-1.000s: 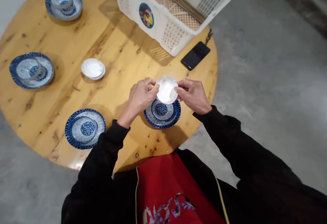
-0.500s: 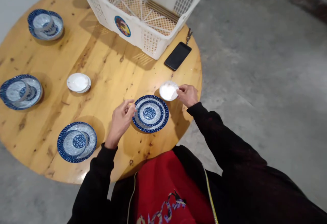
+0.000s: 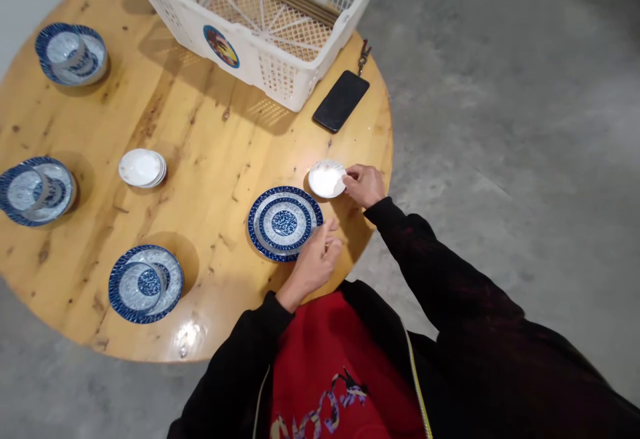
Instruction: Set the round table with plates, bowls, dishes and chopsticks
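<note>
My right hand point(image 3: 365, 186) pinches the right rim of a small white dish point(image 3: 326, 179) near the table's right edge. Just left of and below that dish lies a blue-and-white patterned plate point(image 3: 285, 223). My left hand point(image 3: 317, 258) hovers at the plate's lower right rim, fingers loosely apart and holding nothing; whether it touches the rim I cannot tell. A stack of small white dishes point(image 3: 143, 167) sits farther left on the wooden table.
Blue-and-white plates with bowls on them stand at the lower left point(image 3: 146, 283), the left edge point(image 3: 37, 191) and the upper left point(image 3: 71, 53). A white plastic basket point(image 3: 250, 65) with brown sticks point(image 3: 305, 4) stands at the back, beside a black phone point(image 3: 341, 101).
My left hand has moved right, from the plate's left rim to its lower right rim. My right hand stays at the small dish. The view has shifted slightly.
</note>
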Demonstrator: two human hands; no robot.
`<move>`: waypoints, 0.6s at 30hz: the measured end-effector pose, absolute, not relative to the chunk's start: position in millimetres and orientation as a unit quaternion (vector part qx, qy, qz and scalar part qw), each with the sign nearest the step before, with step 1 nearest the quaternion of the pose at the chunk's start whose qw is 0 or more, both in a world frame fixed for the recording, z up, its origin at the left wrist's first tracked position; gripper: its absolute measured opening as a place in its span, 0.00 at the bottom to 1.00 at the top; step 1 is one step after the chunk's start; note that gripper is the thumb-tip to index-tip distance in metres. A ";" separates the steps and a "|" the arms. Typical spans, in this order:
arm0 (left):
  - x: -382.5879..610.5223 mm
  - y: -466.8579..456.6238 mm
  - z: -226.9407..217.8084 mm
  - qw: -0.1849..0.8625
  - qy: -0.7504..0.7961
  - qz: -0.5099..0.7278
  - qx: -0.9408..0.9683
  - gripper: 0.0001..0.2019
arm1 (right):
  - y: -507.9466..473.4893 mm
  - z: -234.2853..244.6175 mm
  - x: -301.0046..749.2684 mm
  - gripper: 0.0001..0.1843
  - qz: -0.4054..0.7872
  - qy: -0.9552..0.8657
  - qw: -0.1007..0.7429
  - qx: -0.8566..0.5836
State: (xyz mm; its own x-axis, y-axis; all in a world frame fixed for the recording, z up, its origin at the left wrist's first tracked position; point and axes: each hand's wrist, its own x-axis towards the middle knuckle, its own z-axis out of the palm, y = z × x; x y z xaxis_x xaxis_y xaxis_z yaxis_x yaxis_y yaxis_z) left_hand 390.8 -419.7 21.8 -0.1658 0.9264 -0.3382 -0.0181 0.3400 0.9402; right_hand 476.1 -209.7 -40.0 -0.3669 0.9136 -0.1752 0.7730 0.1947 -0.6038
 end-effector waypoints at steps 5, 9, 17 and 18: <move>412.6 -386.1 6.2 0.583 0.587 0.460 0.321 0.33 | -204.2 -37.4 474.7 0.16 0.311 -0.774 0.097 -0.543; 417.7 -371.4 -2.6 0.593 0.583 0.473 0.290 0.34 | -199.9 -35.9 473.2 0.16 0.280 -0.787 0.088 -0.543; 418.5 -355.8 -8.4 0.577 0.618 0.466 0.262 0.34 | -194.6 -35.6 474.8 0.16 0.260 -0.809 0.080 -0.522; 418.5 -354.6 -9.0 0.575 0.621 0.464 0.261 0.34 | -194.1 -35.3 475.3 0.16 0.260 -0.810 0.080 -0.520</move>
